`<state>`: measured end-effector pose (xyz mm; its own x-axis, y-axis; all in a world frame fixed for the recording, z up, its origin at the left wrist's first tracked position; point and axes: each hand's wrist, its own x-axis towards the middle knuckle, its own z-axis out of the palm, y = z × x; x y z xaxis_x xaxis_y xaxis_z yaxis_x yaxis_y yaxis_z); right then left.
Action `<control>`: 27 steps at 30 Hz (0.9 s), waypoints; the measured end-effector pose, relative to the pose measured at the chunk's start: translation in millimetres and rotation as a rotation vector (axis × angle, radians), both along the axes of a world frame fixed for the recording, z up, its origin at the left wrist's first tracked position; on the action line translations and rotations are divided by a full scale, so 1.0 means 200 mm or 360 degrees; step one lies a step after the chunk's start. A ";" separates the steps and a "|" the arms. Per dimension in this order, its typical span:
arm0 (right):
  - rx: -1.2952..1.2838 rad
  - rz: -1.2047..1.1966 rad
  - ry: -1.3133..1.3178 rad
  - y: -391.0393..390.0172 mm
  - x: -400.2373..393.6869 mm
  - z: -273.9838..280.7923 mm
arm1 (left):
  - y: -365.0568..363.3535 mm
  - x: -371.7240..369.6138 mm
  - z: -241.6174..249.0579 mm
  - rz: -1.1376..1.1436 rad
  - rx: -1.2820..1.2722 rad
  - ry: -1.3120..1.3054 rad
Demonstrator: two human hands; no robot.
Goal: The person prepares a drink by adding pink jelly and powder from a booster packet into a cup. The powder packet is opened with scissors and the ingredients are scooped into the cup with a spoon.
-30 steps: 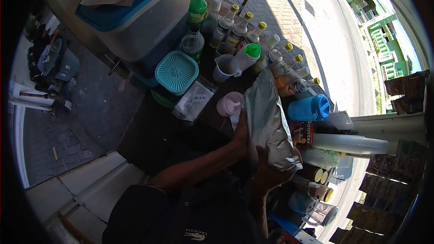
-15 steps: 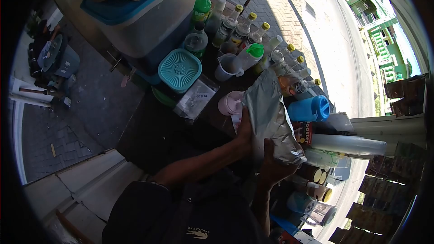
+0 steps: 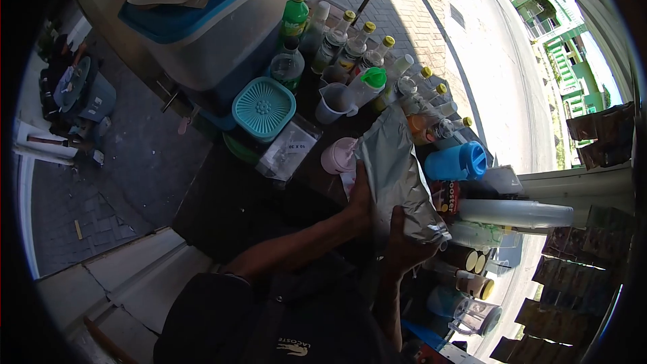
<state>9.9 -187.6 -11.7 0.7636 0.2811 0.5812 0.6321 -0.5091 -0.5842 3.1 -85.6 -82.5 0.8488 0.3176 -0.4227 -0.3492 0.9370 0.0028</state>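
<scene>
Both of my hands are on a large silver foil bag (image 3: 394,168), crinkled and tilted over the dark counter. My left hand (image 3: 362,192) grips its left side, with part of the fingers hidden behind it. At the lower end, my right hand (image 3: 408,246) is wrapped around the bag, thumb on the front face. Just left of the bag's top stands a pink container (image 3: 339,156). Nearby are a clear plastic measuring jug (image 3: 333,103) and a bottle with a green cap (image 3: 369,84). A blue pitcher (image 3: 455,162) is close to the bag's right side.
Several glass bottles with yellow caps (image 3: 354,47) line the counter's far edge. A turquoise lidded box (image 3: 264,109) rests beside a plastic packet (image 3: 286,152). Stacked clear cups (image 3: 515,214) and a blender jug (image 3: 475,315) are at right. A big blue-lidded bin (image 3: 209,34) stands upper left; another person (image 3: 57,77) sits beyond.
The view has shifted slightly, so the surroundings sit a little further left. Both hands keep their hold on the foil bag, which looks nearly the same.
</scene>
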 end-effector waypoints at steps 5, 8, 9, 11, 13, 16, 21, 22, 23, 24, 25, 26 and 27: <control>0.0073 -0.0064 0.0103 0.03 0.01 -0.02 | -0.01 0.03 -0.06 -0.0042 -0.0014 -0.0048; 0.0113 -0.0026 0.0080 0.06 0.05 -0.02 | 0.04 0.05 0.00 0.0058 -0.0029 -0.0148; 0.0097 -0.0005 0.0034 0.03 0.03 -0.02 | 0.04 0.04 -0.01 0.0007 -0.0005 -0.0085; 0.0096 -0.0012 0.0088 0.03 0.02 -0.01 | 0.03 0.02 0.02 -0.0055 -0.0010 -0.0045; 0.0028 -0.0001 0.0057 0.02 0.05 -0.04 | 0.03 0.06 -0.04 0.0004 0.0006 -0.0076; 0.0197 0.0051 0.0206 0.04 0.05 -0.06 | 0.00 0.04 -0.06 0.0035 -0.0004 -0.0048; 0.0197 0.0115 0.0237 0.05 0.07 -0.09 | -0.01 0.06 -0.13 0.0148 0.0015 -0.0058; 0.0230 0.0114 0.0310 0.05 0.06 -0.09 | -0.02 0.05 -0.12 0.0099 -0.0015 -0.0046; 0.0277 0.0121 0.0371 0.07 0.07 -0.09 | 0.00 0.04 -0.10 0.0057 -0.0030 -0.0046; 0.0286 0.0130 0.0364 0.09 0.09 -0.09 | 0.02 0.06 -0.12 0.0063 -0.0020 -0.0053; 0.0206 0.0138 0.0291 0.09 0.10 -0.11 | 0.02 0.07 -0.15 0.0058 -0.0047 -0.0085; 0.0113 0.0137 0.0225 0.06 0.09 -0.12 | 0.00 0.06 -0.16 0.0045 -0.0087 -0.0109; 0.0106 0.0132 0.0230 0.05 0.09 -0.11 | -0.01 0.06 -0.17 0.0042 -0.0094 -0.0104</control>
<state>27.9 -177.0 -34.3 0.8164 0.3112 0.4864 0.5772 -0.4156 -0.7029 14.1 -88.3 -116.8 0.8669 0.3160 -0.3854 -0.3712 0.9254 -0.0761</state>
